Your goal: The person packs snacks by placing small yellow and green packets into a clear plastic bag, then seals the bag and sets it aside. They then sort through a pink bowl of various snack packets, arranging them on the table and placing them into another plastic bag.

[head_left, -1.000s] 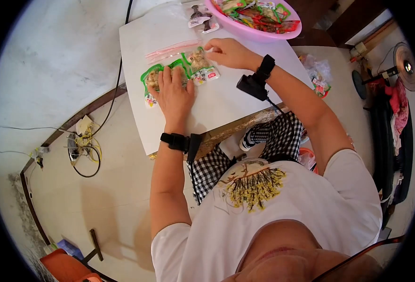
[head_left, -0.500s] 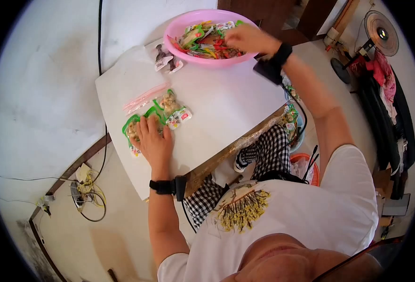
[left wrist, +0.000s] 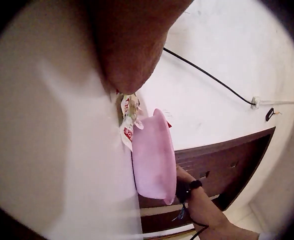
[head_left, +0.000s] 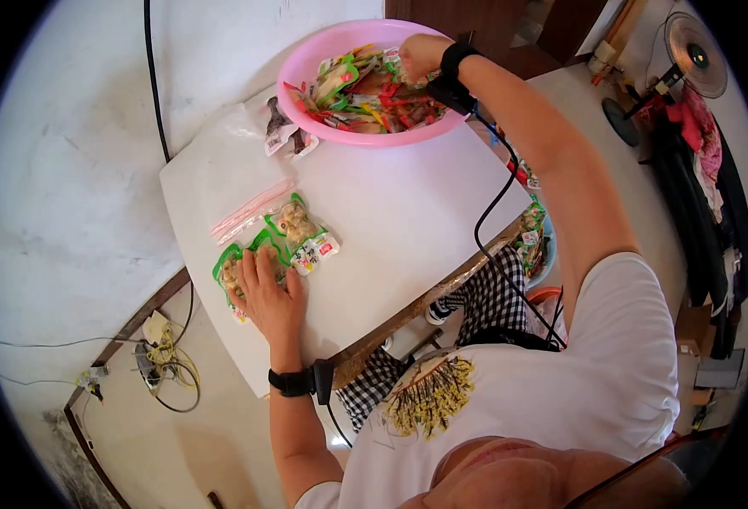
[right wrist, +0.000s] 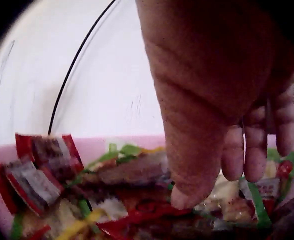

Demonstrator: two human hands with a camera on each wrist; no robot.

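Note:
In the head view my left hand [head_left: 270, 302] rests flat with spread fingers on green-edged food packets [head_left: 231, 273] at the left of the white table. Beside them lies another such packet [head_left: 296, 222], below the pink zip strip [head_left: 252, 212] of a clear bag. My right hand [head_left: 422, 58] reaches into the pink basin [head_left: 306, 58] of mixed snack packets. The right wrist view shows that hand [right wrist: 212, 100] over the packets, fingers pointing down and apart, thumb by a red packet [right wrist: 142, 212]; nothing is visibly held.
Dark-filled packets [head_left: 279, 129] lie beside the basin on the white table [head_left: 382, 220]. A black cable [head_left: 503, 191] hangs from the right wrist. More packets stand in a container [head_left: 533, 246] right of the table, and a fan [head_left: 694, 55] is farther right.
My right hand has left the packet on the table and moved over and down into the basin. The left hand stays on the packets while the head view has shifted.

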